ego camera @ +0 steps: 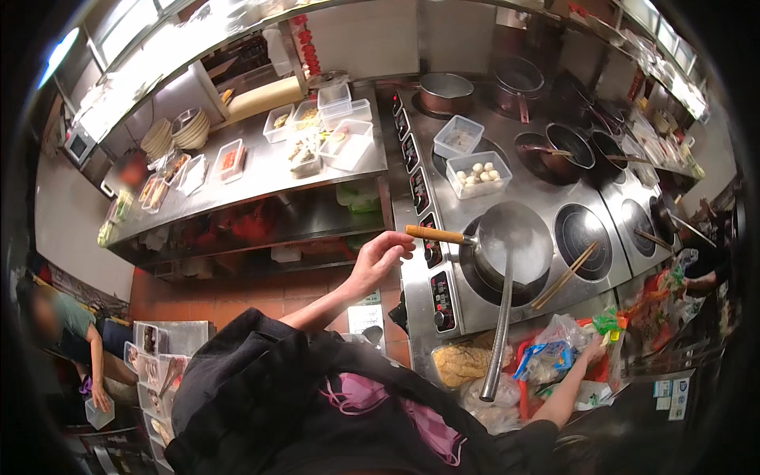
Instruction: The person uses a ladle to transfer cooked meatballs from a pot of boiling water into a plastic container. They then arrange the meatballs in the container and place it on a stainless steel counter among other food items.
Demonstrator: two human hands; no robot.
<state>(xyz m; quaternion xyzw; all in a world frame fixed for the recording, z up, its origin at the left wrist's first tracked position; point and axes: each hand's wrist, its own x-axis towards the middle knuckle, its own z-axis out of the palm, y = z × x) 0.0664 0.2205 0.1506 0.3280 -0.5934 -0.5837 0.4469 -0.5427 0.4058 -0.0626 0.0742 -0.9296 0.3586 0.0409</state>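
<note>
My left hand (pixel 385 256) hovers by the end of a saucepan's wooden handle (pixel 436 234), fingers loosely curled and holding nothing. That saucepan (pixel 496 222) sits on a hob ring with pale, cloudy liquid inside. A long-handled metal utensil (pixel 502 332), probably a ladle, leans in it, its handle jutting toward me. To the right, my right hand (pixel 594 349) reaches into a red plastic basket (pixel 523 396) of bagged food. Its fingers touch a plastic bag with green on it (pixel 605 323); whether they grip it is unclear. A blue printed packet (pixel 549 359) lies beside my wrist.
Chopsticks (pixel 567 274) lie across the steel cooktop near another hob ring (pixel 583 237). Behind the saucepan stands a tub of white balls (pixel 478 175). Food tubs cover part of the steel counter (pixel 261 172). A person (pixel 77 332) is at left; another person's hand (pixel 700 282) is at far right.
</note>
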